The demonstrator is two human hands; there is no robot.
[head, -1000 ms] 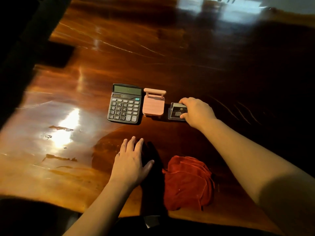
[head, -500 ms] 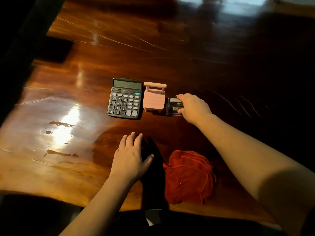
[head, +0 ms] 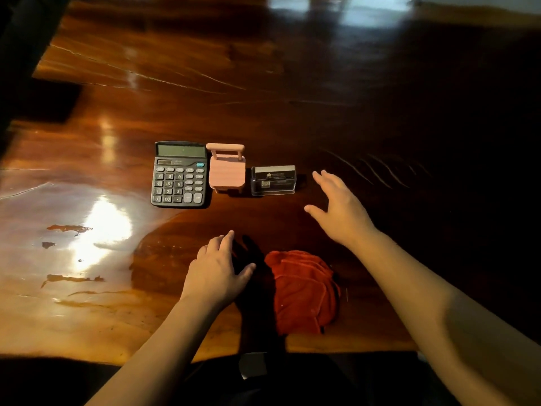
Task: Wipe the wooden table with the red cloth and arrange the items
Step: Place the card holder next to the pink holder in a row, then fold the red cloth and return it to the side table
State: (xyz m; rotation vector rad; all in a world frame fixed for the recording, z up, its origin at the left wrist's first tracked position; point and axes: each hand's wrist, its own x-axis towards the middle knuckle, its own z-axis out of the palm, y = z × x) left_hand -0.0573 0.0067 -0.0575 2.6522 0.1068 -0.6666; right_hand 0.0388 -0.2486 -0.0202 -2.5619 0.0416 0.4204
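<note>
Three items stand in a row on the glossy wooden table (head: 263,83): a dark calculator (head: 179,174) on the left, a small pink chair-shaped stand (head: 226,169) in the middle, and a clear card holder (head: 273,180) with cards on the right. A crumpled red cloth (head: 303,291) lies near the table's front edge. My left hand (head: 218,271) rests flat on the table just left of the cloth. My right hand (head: 339,209) hovers open, right of the card holder and apart from it, holding nothing.
Bright light glare and a few dark streaks mark the table's left front part (head: 87,230). A dark gap (head: 44,101) cuts into the table's left side. The front edge runs just below the cloth.
My right hand has let go of the card holder and drawn back to the right, fingers spread. The card holder now stands uncovered next to the pink stand. My left hand has stayed put.
</note>
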